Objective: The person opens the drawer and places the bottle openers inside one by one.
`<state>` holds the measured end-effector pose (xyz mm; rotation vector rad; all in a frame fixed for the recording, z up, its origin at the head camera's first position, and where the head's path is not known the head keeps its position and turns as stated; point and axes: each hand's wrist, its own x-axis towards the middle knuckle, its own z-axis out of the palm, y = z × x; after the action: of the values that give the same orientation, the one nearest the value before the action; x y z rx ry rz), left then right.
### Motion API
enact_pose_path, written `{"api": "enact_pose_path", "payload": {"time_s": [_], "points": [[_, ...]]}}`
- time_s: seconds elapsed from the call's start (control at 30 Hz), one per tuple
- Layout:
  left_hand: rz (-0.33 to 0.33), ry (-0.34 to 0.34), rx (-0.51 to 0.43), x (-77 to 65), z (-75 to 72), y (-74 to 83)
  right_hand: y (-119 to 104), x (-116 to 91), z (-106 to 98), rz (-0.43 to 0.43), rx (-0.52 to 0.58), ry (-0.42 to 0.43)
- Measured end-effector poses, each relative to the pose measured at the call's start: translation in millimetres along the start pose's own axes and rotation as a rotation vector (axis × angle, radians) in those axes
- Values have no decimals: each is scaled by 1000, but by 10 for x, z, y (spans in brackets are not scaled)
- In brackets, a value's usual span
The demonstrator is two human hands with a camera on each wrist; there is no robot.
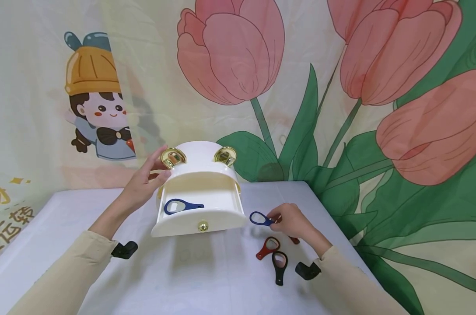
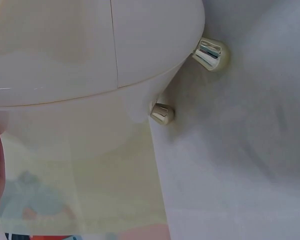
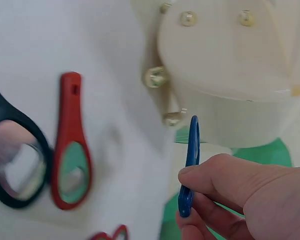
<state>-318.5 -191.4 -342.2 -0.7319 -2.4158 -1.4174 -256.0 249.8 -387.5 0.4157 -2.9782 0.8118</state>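
A white drawer box (image 1: 200, 159) with gold rounded fittings at its top corners stands with its drawer (image 1: 179, 228) pulled out at the front. My left hand (image 1: 143, 180) holds the box at its upper left side, thumb near the front. Inside the drawer lies a small blue hand mirror (image 1: 188, 205) with a shiny oval. To the right, my right hand (image 1: 295, 223) pinches another blue hand mirror (image 3: 191, 160) by its handle, beside the drawer's right end. Below that hand, a red mirror (image 1: 267, 248) and a black mirror (image 1: 279, 267) lie on the table.
Another red piece (image 1: 294, 240) shows partly under the right hand. White cloth covers the table (image 1: 226, 280). Behind it hangs a backdrop (image 1: 301, 43) printed with tulips and a cartoon child. Gold feet (image 2: 212, 54) show beneath the box in the left wrist view.
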Motion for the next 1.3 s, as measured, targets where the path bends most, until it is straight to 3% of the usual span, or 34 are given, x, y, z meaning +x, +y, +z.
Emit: {"api": "enact_pose_path", "payload": {"time_s": [0.27, 0.47, 0.6, 0.9, 1.3], "points": [[6, 2, -1, 15, 8, -6, -136, -66, -424, -66, 9, 7], [4, 1, 0, 8, 3, -13, -267, -88, -668, -173, -7, 37], [6, 5, 2, 4, 7, -27, -378, -101, -793, -194, 11, 40], [-2, -1, 7, 8, 17, -13, -569, -90, -988, -215, 9, 56], [-2, -2, 12, 0, 6, -10, -783, -9, -1053, -249, -15, 53]]}}
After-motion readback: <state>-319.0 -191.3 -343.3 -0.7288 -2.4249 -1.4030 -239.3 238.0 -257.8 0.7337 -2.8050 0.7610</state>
